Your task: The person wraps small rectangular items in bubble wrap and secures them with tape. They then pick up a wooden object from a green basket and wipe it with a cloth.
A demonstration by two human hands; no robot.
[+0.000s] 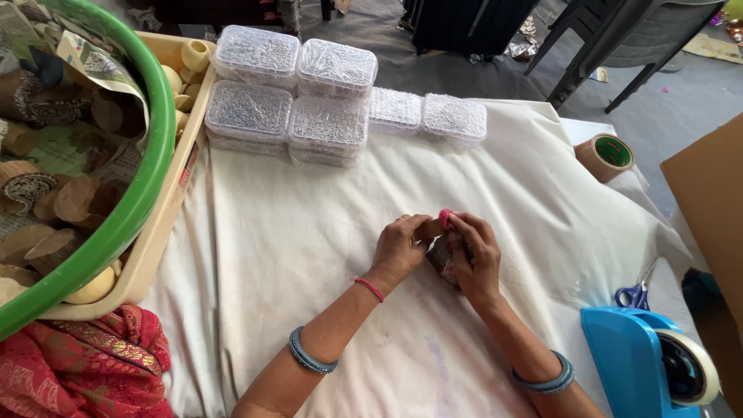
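Hands both closed on small dark patterned piece: left hand steadies, right hand pinches pink bit. Best keep piece low over white cloth, grip firm.

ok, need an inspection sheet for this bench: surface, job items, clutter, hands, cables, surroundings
Surface: table under a creased white cloth, faintly stained near the front edge.
Job's things: small dark patterned piece with a pink bit at its top, held over the cloth.
Clutter: clear lidded boxes stacked at the back; green tub of patterned pieces inside a beige tray; tape roll; blue tape dispenser; blue-handled scissors; red fabric.
Hands: left hand and right hand both grip the piece.
Cables: nothing seen.
Surroundings: grey floor, dark chair legs, cardboard at right.
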